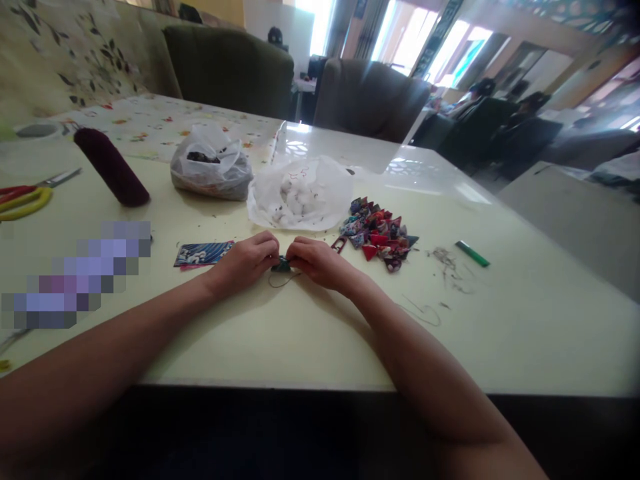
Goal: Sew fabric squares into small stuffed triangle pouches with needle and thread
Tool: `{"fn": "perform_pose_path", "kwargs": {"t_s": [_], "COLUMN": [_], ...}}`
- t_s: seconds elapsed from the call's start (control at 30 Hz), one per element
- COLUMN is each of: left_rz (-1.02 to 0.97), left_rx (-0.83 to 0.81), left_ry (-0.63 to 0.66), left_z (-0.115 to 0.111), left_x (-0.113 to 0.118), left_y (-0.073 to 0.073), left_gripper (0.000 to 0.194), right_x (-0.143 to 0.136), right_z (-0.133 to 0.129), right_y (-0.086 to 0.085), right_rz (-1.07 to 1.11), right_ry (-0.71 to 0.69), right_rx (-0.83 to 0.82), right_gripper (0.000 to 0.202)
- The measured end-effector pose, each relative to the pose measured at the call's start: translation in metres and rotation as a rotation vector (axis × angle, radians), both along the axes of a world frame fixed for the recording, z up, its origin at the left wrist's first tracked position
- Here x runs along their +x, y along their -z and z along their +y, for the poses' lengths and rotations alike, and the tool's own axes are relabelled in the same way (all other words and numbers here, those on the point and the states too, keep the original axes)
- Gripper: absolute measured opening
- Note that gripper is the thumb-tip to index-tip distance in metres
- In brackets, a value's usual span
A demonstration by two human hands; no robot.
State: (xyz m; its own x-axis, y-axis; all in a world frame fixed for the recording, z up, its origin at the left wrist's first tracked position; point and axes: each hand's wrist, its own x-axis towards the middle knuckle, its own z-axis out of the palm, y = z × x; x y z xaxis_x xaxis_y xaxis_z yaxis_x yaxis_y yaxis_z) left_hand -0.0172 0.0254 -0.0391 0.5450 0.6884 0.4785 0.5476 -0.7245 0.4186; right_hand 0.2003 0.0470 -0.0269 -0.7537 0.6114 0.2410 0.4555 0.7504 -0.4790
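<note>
Between my two hands is a small dark green fabric piece (281, 265), with a thin thread (284, 283) curving below it on the table. My left hand (253, 255) pinches its left side, and my right hand (313, 259) pinches its right side. Left of my left hand lies a blue wave-patterned cloth strip (200, 254), with a bit of pink under it. Just beyond my right hand is a small red item (339, 245). A pile of colourful stuffed fabric triangles (380, 233) lies to the right.
Behind my hands stand a bag of white stuffing (300, 193) and a bag with dark contents (213, 167). A maroon cylinder (113, 167) and scissors (30, 198) lie left. Thread scraps (447, 263) and a green object (473, 254) lie right. Chairs stand beyond the table (320, 347).
</note>
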Motion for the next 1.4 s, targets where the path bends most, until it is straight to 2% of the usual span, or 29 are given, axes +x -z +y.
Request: {"fn": "perform_pose_path", "kwargs": {"t_s": [0.13,0.23,0.37,0.47,0.6,0.77,1.03,1.23,1.4], "left_rz": [0.131,0.176,0.064,-0.018,-0.031,-0.016,-0.035,-0.041,-0.044], "left_rx": [0.073,0.075,0.111,0.112,0.13,0.179,0.087,-0.015,0.018], "left_ry": [-0.04,-0.015,0.057,0.047,0.039,0.11,0.084,-0.038,0.01], "left_z": [0.0004,0.0005,-0.0001,0.0007,0.0025,0.0014,0.0036,0.0013,0.0028], "left_x": [-0.0015,-0.0012,0.0005,0.0001,-0.0023,-0.0017,-0.0006,-0.0006,-0.0015], "left_y": [0.0015,0.0007,0.0007,0.0031,0.0057,0.0043,0.0078,0.005,0.0057], "left_gripper": [0.015,0.013,0.019,0.016,0.012,0.016,0.013,0.007,0.01], "right_x": [-0.0001,0.0008,0.0011,0.0004,-0.0002,0.0009,0.0009,0.0004,-0.0002], "right_z": [0.0003,0.001,0.0015,0.0021,0.0033,0.0039,0.0044,0.0051,0.0054], "right_y": [0.0023,0.0025,0.0033,0.0057,0.0083,0.0076,0.0081,0.0094,0.0084], "right_rz": [-0.049,-0.052,-0.026,0.004,0.046,0.075,0.095,0.083,0.07], "right_ry": [0.045,0.029,0.025,0.032,0.014,0.002,0.022,0.034,0.045], "right_rx": [0.027,0.003,0.01,0.022,0.016,-0.01,-0.04,-0.006,-0.003], "right_gripper": [0.012,0.01,0.011,0.011,0.011,0.01,0.009,0.01,0.01]}}
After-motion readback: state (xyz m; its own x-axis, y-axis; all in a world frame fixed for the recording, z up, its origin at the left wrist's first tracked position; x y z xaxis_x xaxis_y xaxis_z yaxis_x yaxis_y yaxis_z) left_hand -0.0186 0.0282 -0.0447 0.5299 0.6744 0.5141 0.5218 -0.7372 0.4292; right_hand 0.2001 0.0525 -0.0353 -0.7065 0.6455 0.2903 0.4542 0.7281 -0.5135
